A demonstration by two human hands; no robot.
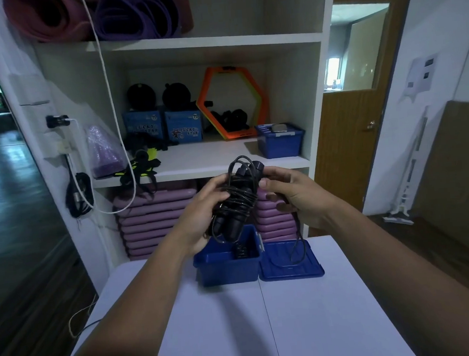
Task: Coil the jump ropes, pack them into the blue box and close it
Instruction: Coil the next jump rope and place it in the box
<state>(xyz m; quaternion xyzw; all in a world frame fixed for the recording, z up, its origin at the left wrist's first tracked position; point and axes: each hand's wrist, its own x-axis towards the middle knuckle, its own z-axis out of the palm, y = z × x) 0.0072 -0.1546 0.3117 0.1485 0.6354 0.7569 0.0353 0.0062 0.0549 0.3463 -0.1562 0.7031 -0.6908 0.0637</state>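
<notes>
A black jump rope (236, 199), its cord wound around both handles, is held above the open blue box (227, 268). My left hand (202, 214) grips the bundle from the left. My right hand (294, 195) holds its upper end and a loose loop of cord (299, 246) that hangs down over the blue lid (290, 266). The lid lies flat on the table to the right of the box. Another black rope (241, 251) lies inside the box.
The white table (241, 333) stands before a white shelf unit (220, 156) holding a second blue box (279, 141), blue cartons, an orange hexagon ring and black gear. Purple pads are stacked below. A white cable hangs at the left. A brown door is at the right.
</notes>
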